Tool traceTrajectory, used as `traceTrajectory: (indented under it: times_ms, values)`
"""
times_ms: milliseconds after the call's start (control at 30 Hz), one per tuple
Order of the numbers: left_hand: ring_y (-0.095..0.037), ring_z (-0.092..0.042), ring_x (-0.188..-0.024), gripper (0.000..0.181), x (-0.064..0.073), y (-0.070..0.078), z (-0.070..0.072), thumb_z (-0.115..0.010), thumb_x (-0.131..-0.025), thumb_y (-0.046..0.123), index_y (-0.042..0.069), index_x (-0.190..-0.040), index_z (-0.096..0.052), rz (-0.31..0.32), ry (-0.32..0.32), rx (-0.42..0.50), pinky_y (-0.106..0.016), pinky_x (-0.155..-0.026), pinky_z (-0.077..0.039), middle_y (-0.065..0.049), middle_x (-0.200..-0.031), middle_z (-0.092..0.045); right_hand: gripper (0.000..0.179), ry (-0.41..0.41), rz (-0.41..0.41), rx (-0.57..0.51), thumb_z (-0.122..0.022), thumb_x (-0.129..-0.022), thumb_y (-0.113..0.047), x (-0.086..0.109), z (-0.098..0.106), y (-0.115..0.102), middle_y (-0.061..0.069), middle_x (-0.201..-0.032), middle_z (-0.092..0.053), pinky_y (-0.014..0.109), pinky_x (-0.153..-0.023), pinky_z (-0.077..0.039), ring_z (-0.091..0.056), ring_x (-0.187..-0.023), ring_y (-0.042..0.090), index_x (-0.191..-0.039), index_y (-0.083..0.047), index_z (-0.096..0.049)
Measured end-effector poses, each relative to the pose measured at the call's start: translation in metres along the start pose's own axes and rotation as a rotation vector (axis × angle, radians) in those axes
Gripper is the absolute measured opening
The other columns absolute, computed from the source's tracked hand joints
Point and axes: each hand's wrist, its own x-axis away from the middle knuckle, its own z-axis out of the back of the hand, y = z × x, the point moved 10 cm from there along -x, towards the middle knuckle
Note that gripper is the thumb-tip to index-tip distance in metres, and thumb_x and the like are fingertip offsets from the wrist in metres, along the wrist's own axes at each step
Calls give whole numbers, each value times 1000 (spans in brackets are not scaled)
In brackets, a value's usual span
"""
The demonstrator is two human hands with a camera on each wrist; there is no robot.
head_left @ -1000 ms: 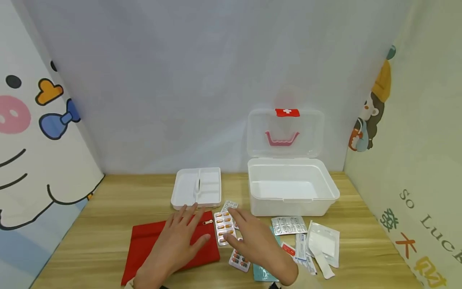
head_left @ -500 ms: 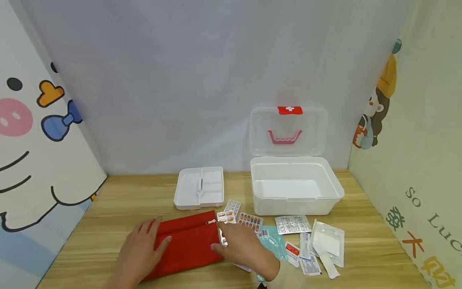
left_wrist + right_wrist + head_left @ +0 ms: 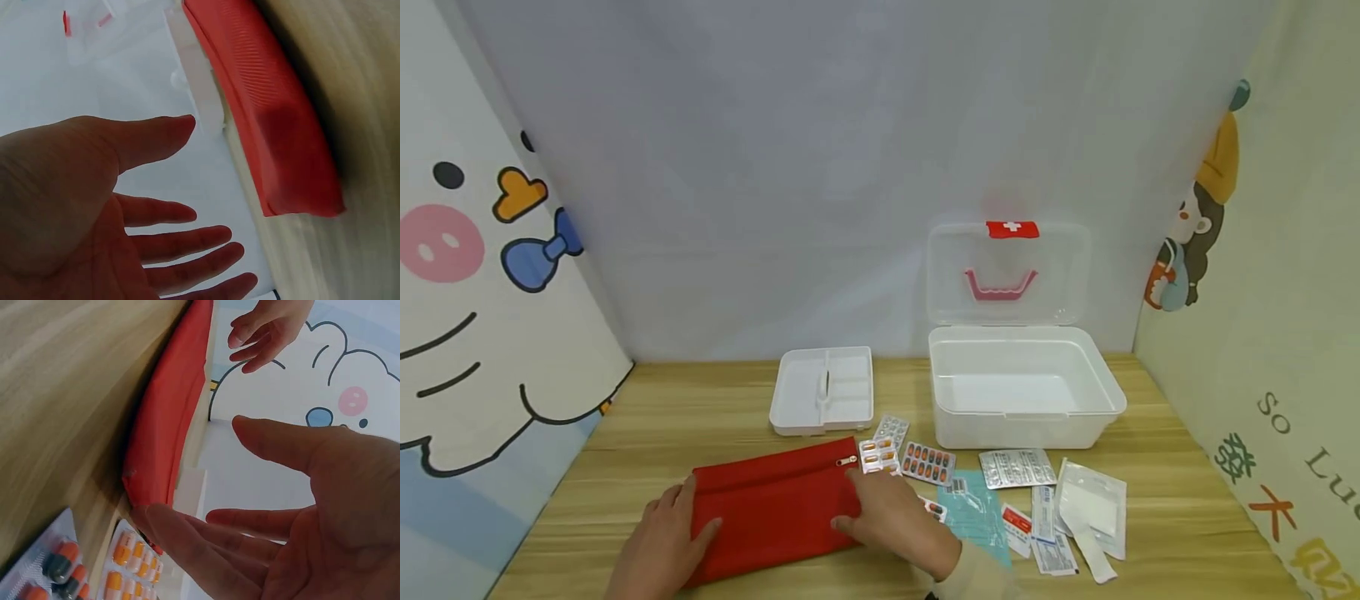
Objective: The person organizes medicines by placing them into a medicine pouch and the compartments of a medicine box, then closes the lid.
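Note:
A red zippered pouch (image 3: pixel 775 500) lies on the wooden table, its zipper pull at the upper right corner. My left hand (image 3: pixel 658 537) is at the pouch's left end, and the left wrist view shows its fingers spread and straight, apart from the pouch (image 3: pixel 269 119). At the other end is my right hand (image 3: pixel 891 517), fingers extended around the right edge. In the right wrist view the fingertips of that hand (image 3: pixel 269 531) overlap the pouch's corner; whether they touch it I cannot tell. Orange-and-white capsules in a blister pack (image 3: pixel 878 456) lie partly behind the right hand.
An open white first-aid box (image 3: pixel 1007 429) stands at the back right, its clear lid raised. Left of it is a white divided tray (image 3: pixel 797 400). Several blister packs (image 3: pixel 928 463), a teal packet (image 3: pixel 973 508), small sachets (image 3: pixel 1017 529) and a gauze packet (image 3: pixel 1093 508) lie at right.
Both hands came down from above the pouch and packs to the pouch's two ends. The left hand moved left, and the pouch's left end now shows. The head view shifted slightly.

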Motion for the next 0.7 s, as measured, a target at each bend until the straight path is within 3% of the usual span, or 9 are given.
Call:
traceTrajectory:
  times_ms: [167, 367, 700]
  values:
    - [-49, -56, -105, 71, -3, -12, -8, -69, -90, 32, -19, -133, -43, 32, -43, 16, -58, -88, -50, -36, -119, -55, 50, 24, -48, -47, -83, -74, -37, -3, -4, 6, 4, -87, -69, 31, -66, -48, -60, -74, 18, -110, -8, -65]
    - [-28, -62, -84, 56, -4, -19, -16, -70, -89, 24, -17, -123, -52, 71, -101, 34, -49, -78, -54, -21, -100, -64, 46, 17, -111, -79, -86, -71, -32, -7, -10, 15, 4, -83, -67, 31, -65, -48, -57, -71, 17, -102, -6, -65]
    - [-25, -62, -84, 49, -5, -22, -24, -69, -89, 20, -17, -118, -55, 70, -105, 74, -49, -82, -53, -17, -95, -68, 40, 46, -128, -99, -86, -70, -28, -12, -12, 20, 6, -79, -66, 31, -63, -49, -59, -70, 19, -96, -6, -65]
